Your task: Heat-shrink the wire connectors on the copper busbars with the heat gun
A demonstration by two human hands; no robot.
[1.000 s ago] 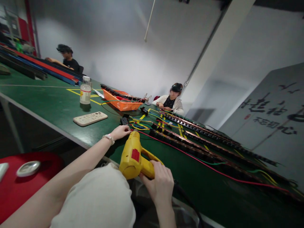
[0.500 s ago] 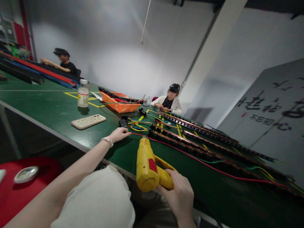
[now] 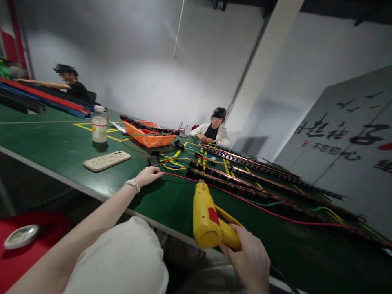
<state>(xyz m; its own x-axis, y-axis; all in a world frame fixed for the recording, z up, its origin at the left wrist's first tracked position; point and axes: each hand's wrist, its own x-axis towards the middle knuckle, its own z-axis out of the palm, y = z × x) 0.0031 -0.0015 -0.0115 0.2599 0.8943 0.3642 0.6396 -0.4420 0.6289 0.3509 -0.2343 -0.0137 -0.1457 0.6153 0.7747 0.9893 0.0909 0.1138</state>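
Observation:
My right hand [image 3: 249, 255] is closed around the handle of a yellow heat gun [image 3: 206, 218]. The gun's nozzle points away from me, close to a long red wire [image 3: 232, 193]. My left hand [image 3: 149, 176] pinches the near end of that wire above the green table's edge. From there the wire runs off to the right, in front of long copper-coloured rail strips [image 3: 220, 179]. Just beyond my left fingers sit a black connector [image 3: 153, 159] and a bundle of yellow, green and blue wires [image 3: 174, 166].
A beige remote-like object [image 3: 107, 161] and a clear bottle [image 3: 99, 124] stand on the green table [image 3: 61, 143] to the left. Behind is an orange basket [image 3: 150, 140] holding strips. Two people sit across the table. A red stool [image 3: 52, 228] is at lower left.
The heat gun in my right hand has moved right along the red wire. My left hand still pinches the wire's end. The whole view has shifted slightly.

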